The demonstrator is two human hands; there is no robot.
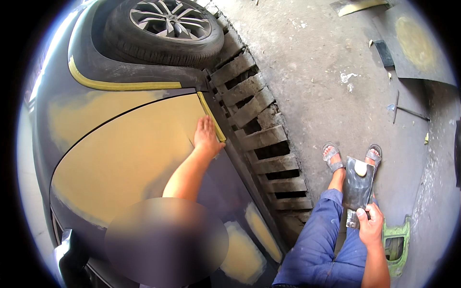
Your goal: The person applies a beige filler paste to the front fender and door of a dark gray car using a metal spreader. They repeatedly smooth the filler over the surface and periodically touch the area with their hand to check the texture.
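A dark car body with a door panel (pixel 120 149) coated in smooth tan filler stands at my left. My left hand (pixel 206 137) lies flat on the panel near its lower edge, fingers stretched out, next to a strip of yellow masking tape (pixel 203 103). A blurred patch hides the rest of that arm. In front of my legs, my right hand (pixel 371 225) grips a black smeared mixing board (pixel 357 187), thumb on top. A pale lump of putty (pixel 360 168) sits at its far end. A small smeared grey piece (pixel 352 219) shows beside my thumb; its kind is unclear.
More yellow tape (pixel 129 87) lines the wheel arch below the tyre (pixel 163 50). Slatted concrete with gaps (pixel 269 139) runs beside the car. On the right are a green stand (pixel 397 245), a T-shaped metal bar (pixel 410 113), a black block (pixel 383 54) and a curved grey panel (pixel 415 43).
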